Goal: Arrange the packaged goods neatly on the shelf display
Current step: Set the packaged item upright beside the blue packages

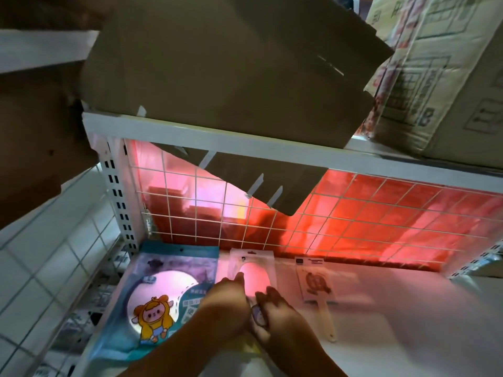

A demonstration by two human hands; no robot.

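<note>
On the white shelf point(408, 336), near its middle, a clear package point(253, 270) lies flat; both the left hand point(226, 308) and the right hand point(275, 314) grasp its near end. A blue package point(163, 295) lies just left.

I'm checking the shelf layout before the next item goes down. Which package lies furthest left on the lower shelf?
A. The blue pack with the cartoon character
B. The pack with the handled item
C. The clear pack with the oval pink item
A: the blue pack with the cartoon character lies by the left upright, the clear pack under both hands lies right of it.
</note>
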